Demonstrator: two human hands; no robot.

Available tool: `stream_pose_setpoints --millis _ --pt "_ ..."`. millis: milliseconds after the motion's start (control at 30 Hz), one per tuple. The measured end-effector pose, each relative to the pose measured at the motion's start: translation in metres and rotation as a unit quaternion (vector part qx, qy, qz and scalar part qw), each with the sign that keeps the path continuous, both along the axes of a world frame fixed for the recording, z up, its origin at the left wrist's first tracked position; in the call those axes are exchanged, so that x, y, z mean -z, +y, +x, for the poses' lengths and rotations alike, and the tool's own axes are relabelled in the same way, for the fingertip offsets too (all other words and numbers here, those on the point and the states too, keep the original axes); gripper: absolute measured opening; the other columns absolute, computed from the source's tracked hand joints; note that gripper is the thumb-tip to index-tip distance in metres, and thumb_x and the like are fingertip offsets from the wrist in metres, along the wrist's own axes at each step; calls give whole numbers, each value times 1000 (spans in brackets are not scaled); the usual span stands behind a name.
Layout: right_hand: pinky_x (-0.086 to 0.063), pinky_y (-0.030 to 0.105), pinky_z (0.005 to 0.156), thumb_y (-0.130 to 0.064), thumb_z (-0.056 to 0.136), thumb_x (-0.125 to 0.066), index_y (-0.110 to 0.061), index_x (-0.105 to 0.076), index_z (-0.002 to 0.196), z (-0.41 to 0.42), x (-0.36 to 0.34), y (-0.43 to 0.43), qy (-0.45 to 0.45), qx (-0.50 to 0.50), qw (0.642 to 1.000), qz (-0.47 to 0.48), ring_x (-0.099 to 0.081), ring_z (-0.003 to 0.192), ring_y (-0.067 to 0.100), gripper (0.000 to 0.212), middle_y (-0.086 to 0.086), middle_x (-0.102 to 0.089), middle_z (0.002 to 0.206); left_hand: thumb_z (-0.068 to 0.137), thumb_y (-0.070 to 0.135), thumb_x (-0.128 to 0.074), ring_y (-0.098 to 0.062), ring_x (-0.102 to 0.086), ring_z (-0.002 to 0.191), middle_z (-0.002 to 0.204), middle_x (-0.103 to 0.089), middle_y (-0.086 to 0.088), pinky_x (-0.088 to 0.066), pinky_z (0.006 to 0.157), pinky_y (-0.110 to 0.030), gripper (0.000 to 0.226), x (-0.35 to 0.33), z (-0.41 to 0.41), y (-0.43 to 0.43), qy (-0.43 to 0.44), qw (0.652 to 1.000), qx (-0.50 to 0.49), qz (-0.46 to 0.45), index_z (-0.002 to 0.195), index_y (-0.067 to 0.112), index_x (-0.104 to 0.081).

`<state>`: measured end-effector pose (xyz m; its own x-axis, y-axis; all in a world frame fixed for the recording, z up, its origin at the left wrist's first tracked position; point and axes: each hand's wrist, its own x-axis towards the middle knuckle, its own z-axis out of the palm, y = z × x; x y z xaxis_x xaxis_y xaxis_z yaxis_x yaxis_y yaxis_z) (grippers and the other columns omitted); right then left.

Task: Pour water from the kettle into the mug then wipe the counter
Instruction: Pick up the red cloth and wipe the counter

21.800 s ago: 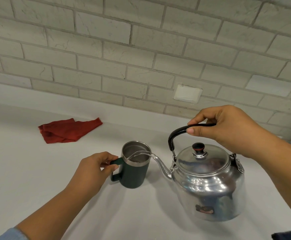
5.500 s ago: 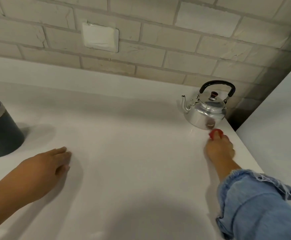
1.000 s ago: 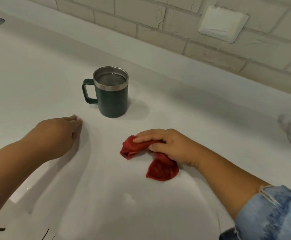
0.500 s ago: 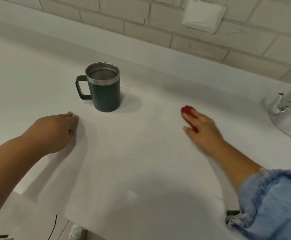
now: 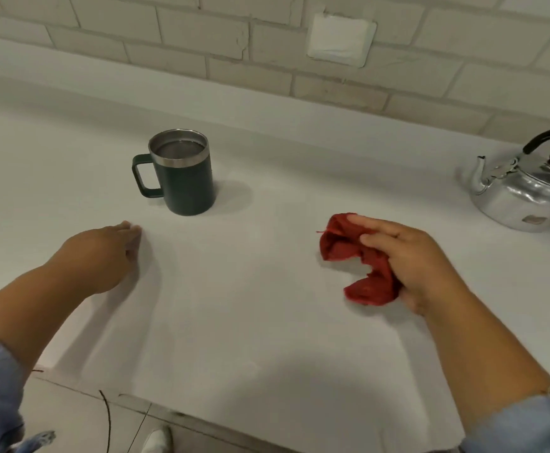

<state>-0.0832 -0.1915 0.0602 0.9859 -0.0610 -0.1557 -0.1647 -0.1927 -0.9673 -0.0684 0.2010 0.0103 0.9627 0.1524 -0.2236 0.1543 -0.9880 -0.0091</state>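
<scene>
right hand (image 5: pixel 417 263): fingers curled round a bunched red cloth (image 5: pixel 358 256), pressed on the table (image 5: pixel 250 305) at 3 o'clock | left hand (image 5: pixel 100 253): fingers loosely extended, laid flat on table, nothing held | mug (image 5: pixel 183 174): upright, 11 o'clock | kettle (image 5: pixel 528 191): far 2 o'clock

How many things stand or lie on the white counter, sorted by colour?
Dark green: 1, the steel-rimmed mug
Silver: 1, the metal kettle
Red: 1, the crumpled cloth, held in the right hand
Total: 3
</scene>
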Motion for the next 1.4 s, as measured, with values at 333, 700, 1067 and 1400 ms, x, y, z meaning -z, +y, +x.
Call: stream_pose_setpoints --millis 333,700,1067,1400 --pt "-29 29 112 -6 92 -53 -26 -54 132 -81 52 -113 44 141 938 -314 -45 127 18 45 -1 -46 144 88 19 -45 -34 -52 118 141 -48 -6 -44 98 -49 46 36 21 34 -24 999 24 6 134 16 -47" --pt "-15 30 115 -23 97 -44 -35 -21 149 -103 76 64 -29 -22 906 -422 -18 135 13 59 -15 -16 156 89 23 -45 -30 -40 133 150 -36 0 -33 109 -45 53 30 16 27 -32 999 28 -11 142 19 -37" --pt "-28 40 115 -49 87 -54 -31 -37 144 -96 69 14 22 47 870 -490 -31 135 24 62 1 -33 151 94 36 -38 -26 -42 130 151 -34 1 -39 102 -35 49 2 0 20 -46 994 95 2 141 24 -38" --pt "-17 43 119 -40 98 -33 -29 -13 151 -73 85 200 -36 15 851 -524 -17 143 26 58 0 -16 159 90 25 -53 -23 -47 125 138 -51 0 -33 97 -27 39 4 -18 81 -125 963 145 -189 129 20 -56"
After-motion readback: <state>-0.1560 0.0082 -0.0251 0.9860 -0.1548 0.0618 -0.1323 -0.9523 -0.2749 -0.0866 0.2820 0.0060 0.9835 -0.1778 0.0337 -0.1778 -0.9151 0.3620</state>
